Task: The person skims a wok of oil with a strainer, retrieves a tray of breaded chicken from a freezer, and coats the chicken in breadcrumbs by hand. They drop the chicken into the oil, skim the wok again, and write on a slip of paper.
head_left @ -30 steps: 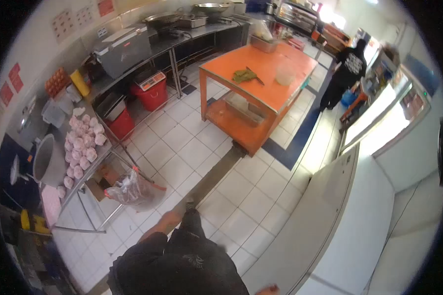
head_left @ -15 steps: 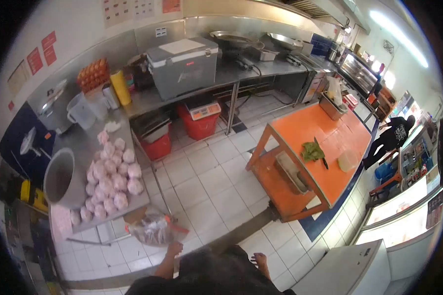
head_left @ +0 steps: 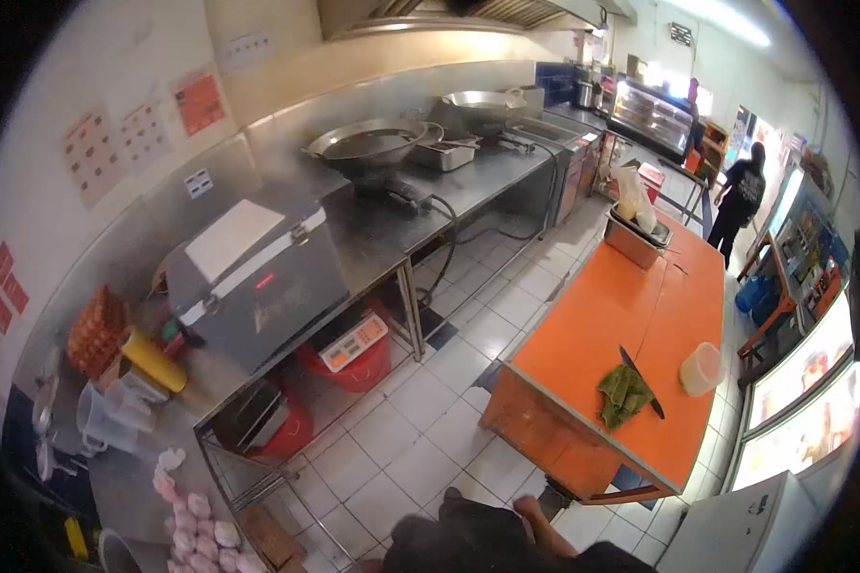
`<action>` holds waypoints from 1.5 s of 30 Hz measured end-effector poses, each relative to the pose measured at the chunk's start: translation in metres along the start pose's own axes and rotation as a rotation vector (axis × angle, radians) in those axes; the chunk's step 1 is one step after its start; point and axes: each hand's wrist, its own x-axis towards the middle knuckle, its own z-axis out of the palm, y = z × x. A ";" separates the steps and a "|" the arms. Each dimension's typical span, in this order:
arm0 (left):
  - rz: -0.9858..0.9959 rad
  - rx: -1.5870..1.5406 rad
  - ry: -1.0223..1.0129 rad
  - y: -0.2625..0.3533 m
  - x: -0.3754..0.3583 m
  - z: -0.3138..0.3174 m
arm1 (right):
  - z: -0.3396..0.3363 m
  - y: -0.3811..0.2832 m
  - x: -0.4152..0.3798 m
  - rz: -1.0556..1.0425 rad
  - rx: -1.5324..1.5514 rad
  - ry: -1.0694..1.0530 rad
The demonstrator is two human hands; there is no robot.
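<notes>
My right hand (head_left: 527,510) is low in front of my dark clothing, near the close end of the orange table (head_left: 592,334) and apart from its top. Its fingers are too blurred to make out. Of my left side, only a sliver of skin shows at the bottom edge, with the fingers hidden. On the orange table lie a folded green cloth or leaf-like bundle (head_left: 625,395) and a dark-bladed knife (head_left: 642,380) beside it. A translucent plastic tub (head_left: 700,370) stands to their right.
A steel counter (head_left: 368,253) along the wall carries a grey cooler (head_left: 268,286), woks (head_left: 368,143) and egg trays (head_left: 96,329). Pink-white bundles (head_left: 199,535) sit lower left. Red buckets (head_left: 354,368) stand underneath. A person in black (head_left: 741,201) stands far right; a white freezer (head_left: 755,525) is near right.
My view has swung right and moved closer to the orange table. The pink-white bundles have slipped toward the lower left. My left hand has nearly left the frame.
</notes>
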 end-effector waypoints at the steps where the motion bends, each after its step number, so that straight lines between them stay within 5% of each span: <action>1: 0.138 0.131 0.094 -0.001 0.036 -0.010 | -0.096 -0.030 0.030 0.031 0.118 -0.014; 2: 0.251 0.240 0.207 0.002 0.068 -0.015 | -0.101 -0.023 0.080 0.191 0.420 0.142; 3: 0.353 0.325 0.373 0.007 0.101 -0.017 | -0.125 -0.015 0.130 0.081 0.414 0.190; 4: -0.003 -0.128 0.158 0.032 0.131 -0.032 | -0.194 -0.029 0.162 0.035 0.353 0.314; 5: -0.420 -0.530 0.102 0.083 0.159 -0.069 | -0.296 -0.051 0.174 0.119 0.699 0.205; 8: -0.507 -0.763 0.026 0.095 0.264 -0.082 | -0.386 -0.059 0.261 0.175 0.925 0.393; 9: -0.506 -0.759 0.028 0.085 0.309 -0.076 | -0.424 -0.065 0.273 0.200 1.051 0.355; 11: 0.014 0.106 -0.122 0.053 0.385 -0.064 | -0.444 -0.057 0.311 0.230 1.182 0.308; 12: -0.415 -0.189 -0.154 0.076 0.407 -0.084 | -0.407 -0.039 0.336 0.218 1.051 0.350; 13: -0.406 -0.178 -0.154 0.075 0.440 -0.093 | -0.376 -0.021 0.366 0.203 0.912 0.406; 15: -0.083 0.198 -0.204 0.105 0.518 -0.097 | -0.358 -0.001 0.399 0.284 0.619 0.125; 16: -0.182 -0.203 -0.124 0.126 0.556 -0.117 | -0.372 0.010 0.383 0.297 0.683 0.195; 18: 0.116 0.348 -0.560 0.179 0.663 -0.112 | -0.423 0.020 0.353 0.405 0.836 0.374; 19: -0.274 0.114 -0.262 0.212 0.685 -0.122 | -0.425 0.020 0.341 0.510 0.942 0.469; 20: -0.065 0.084 -0.214 0.225 0.738 -0.104 | -0.432 0.022 0.335 0.622 1.088 0.570; 21: 0.142 0.085 -0.114 0.305 0.762 -0.147 | -0.443 0.025 0.332 0.731 1.226 0.676; 22: 0.233 -0.061 -0.175 0.338 0.814 -0.139 | -0.460 0.026 0.326 0.871 1.200 0.700; 23: 0.167 -0.101 -0.172 0.460 0.801 -0.204 | -0.474 0.038 0.330 1.005 1.161 0.725; 24: 0.375 -0.275 -0.159 0.486 0.852 -0.181 | -0.470 0.058 0.339 1.006 1.166 0.728; 27: 0.496 -0.384 -0.246 0.629 0.941 -0.191 | -0.470 0.112 0.370 1.030 1.256 0.871; 31: 0.353 -0.826 -0.419 0.779 1.037 -0.216 | -0.552 0.215 0.417 0.968 1.081 0.974; 33: 0.335 -0.913 -0.352 0.843 1.073 -0.242 | -0.597 0.282 0.445 0.875 1.059 1.058; 35: 0.322 -0.934 -0.185 0.885 1.130 -0.260 | -0.637 0.356 0.479 0.858 1.197 0.947; 38: 0.497 -0.880 0.071 0.919 1.209 -0.301 | -0.749 0.425 0.514 0.630 0.974 1.023; 41: 0.468 -0.452 0.445 0.942 1.268 -0.352 | -0.817 0.485 0.559 0.535 0.983 0.989; 45: 0.298 0.175 0.545 0.953 1.343 -0.385 | -0.839 0.547 0.635 0.438 1.212 0.921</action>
